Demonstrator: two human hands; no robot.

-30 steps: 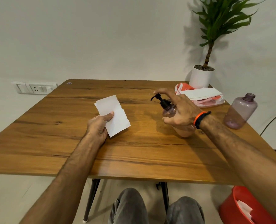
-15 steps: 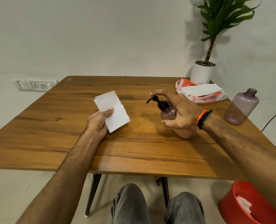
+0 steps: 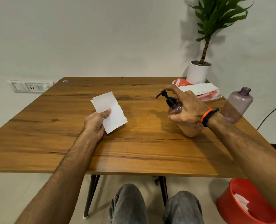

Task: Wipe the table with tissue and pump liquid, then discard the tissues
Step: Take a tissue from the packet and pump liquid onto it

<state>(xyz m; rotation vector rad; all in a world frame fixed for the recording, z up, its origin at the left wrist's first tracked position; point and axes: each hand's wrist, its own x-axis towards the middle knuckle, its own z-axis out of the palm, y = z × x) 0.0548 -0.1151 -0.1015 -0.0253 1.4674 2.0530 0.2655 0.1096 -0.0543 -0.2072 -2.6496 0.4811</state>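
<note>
change: right hand point(image 3: 188, 109) shifted toward surface's point(image 3: 134, 151) right edge, forefinger now atop pump bottle point(image 3: 180, 115) head.
left grip: still pinching tissue point(image 3: 109, 111).
meaning: pumping imminent.

Worktop point(image 3: 134, 151): brown wood grain, dark streaks. Tissue point(image 3: 111, 110): plain white. Pump bottle point(image 3: 179, 113): translucent purple-pink, black pump head. Capless bottle point(image 3: 237, 105) at right edge: translucent purple. Tissue pack point(image 3: 200, 91) at far right corner: orange-red, white sheets. Wristbands point(image 3: 207, 117): orange, black. Bin point(image 3: 230, 206): red.
</note>
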